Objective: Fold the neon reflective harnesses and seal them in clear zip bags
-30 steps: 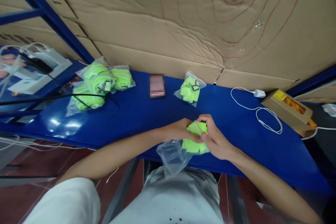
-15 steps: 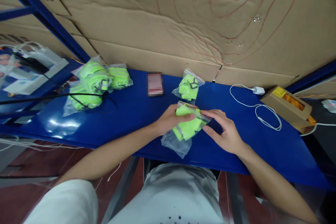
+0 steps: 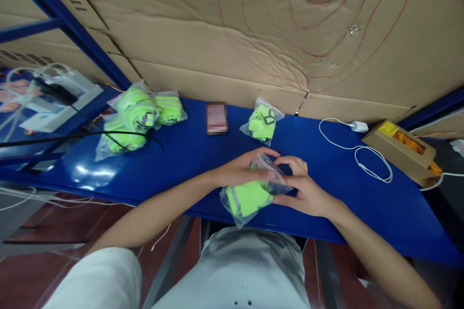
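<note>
Low over the front of the blue table, a clear zip bag (image 3: pixel 274 183) holds folded neon yellow-green fabric (image 3: pixel 250 199) with a grey strip, like a safety vest. The fabric lies down in the lower part of the bag. My left hand (image 3: pixel 244 168) grips the bag near its mouth, thumb across the front and fingers behind. On the other side, my right hand (image 3: pixel 306 188) pinches the bag's right edge with thumb and fingers. Just beyond my hands lies another bagged neon bundle (image 3: pixel 261 123) with a dark buckle-like loop on it.
Several bagged neon bundles (image 3: pixel 136 113) are piled at the left, beside black cables. A pixelated card-like item (image 3: pixel 216 118) lies at the back. On the right are a white charger cable (image 3: pixel 375 164) and a cardboard box (image 3: pixel 402 152) with orange contents. A cardboard wall (image 3: pixel 217 43) stands behind.
The fabric has slid deeper into the bag, towards me, and the bag's upper part now stands slack above it. Both hands have shifted slightly, with the right fingers now curled at the bag's edge.
</note>
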